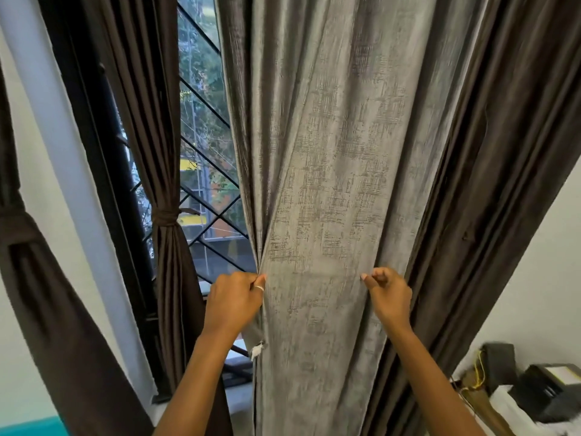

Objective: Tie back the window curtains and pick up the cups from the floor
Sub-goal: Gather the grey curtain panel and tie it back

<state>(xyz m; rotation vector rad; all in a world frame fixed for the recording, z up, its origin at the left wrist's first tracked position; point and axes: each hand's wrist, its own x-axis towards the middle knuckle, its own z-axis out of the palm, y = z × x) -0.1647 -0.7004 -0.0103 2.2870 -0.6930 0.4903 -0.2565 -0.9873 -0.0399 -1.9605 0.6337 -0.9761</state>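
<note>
window grille (206, 143) exposed left | left hand (234, 302): grip on grey curtain (330, 152) edge | right hand (390, 294): grip on fold

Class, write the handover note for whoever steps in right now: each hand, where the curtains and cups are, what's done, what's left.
Left hand: grips the left edge of the grey curtain, bunching it.
Right hand: fingers curled at the grey curtain's right side; whether it holds fabric is unclear.
Done: the left brown curtain by the window is tied with its band.
Left: gather and tie the grey curtain; the right brown curtain shows no band. No cups in view; pick them up afterwards.
</note>
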